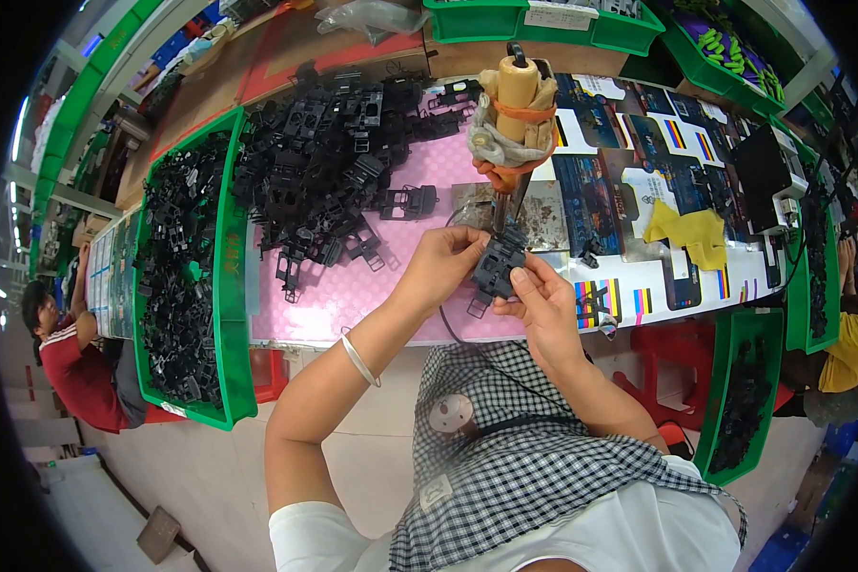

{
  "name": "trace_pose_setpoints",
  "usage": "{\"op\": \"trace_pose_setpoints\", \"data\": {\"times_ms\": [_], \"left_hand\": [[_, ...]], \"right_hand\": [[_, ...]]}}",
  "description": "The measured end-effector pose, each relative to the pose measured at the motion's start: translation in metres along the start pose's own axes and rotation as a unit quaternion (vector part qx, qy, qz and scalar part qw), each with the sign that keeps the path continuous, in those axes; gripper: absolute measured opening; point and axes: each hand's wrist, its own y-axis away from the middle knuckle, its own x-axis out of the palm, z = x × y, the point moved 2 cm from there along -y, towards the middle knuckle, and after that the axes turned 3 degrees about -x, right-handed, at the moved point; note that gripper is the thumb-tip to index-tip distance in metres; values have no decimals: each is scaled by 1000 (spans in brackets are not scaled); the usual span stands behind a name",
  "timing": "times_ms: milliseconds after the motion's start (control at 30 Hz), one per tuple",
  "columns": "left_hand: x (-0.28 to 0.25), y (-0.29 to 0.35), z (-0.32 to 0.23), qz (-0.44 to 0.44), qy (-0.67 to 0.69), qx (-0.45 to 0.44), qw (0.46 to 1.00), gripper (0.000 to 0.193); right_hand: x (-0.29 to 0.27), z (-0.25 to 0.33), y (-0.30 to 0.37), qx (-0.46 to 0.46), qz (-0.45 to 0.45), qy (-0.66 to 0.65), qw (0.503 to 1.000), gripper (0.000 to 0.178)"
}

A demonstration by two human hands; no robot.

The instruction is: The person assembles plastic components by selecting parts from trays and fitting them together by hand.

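Between my two hands is a black plastic bracket (496, 268) with a thin loop at its lower end. My left hand (447, 255) pinches its upper left side with thumb and forefinger. On the other side, the thumb and fingers of my right hand (544, 303) grip its right edge. Just beyond the bracket stands an upright tool (518, 91) with a tan handle, wrapped in cloth and orange bands; its metal shaft reaches down close to the part. A stained metal plate (541, 212) lies behind it. One similar black bracket (410, 202) rests alone on the pink mat (353, 310).
A large heap of black plastic parts (305, 162) covers the mat's left side. Green bins (227, 276) of parts flank the table. A yellow cloth (691, 234) and a black box-shaped device (767, 181) sit to the right. Co-workers (86, 362) sit at both sides.
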Motion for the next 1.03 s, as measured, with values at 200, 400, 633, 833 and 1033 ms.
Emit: {"op": "trace_pose_setpoints", "data": {"times_ms": [200, 400, 633, 833, 1033], "left_hand": [[-1, 2, -1, -1, -3, -1, 1000, 18], [-2, -1, 3, -6, 11, -5, 1000, 20], [1, 6, -1, 0, 16, -7, 1000, 20], [5, 5, -1, 0, 11, -7, 1000, 20], [2, 0, 5, 9, 13, -1, 1000, 19]], "right_hand": [[2, 0, 1, 9, -1, -21, 1000, 29], [-1, -3, -1, 26, -6, -42, 999, 33], [0, -2, 3, 5, -5, -37, 999, 29], [-2, -1, 5, -8, -5, -13, 1000, 30], [-2, -1, 3, -7, 3, -9, 1000, 32]]}}
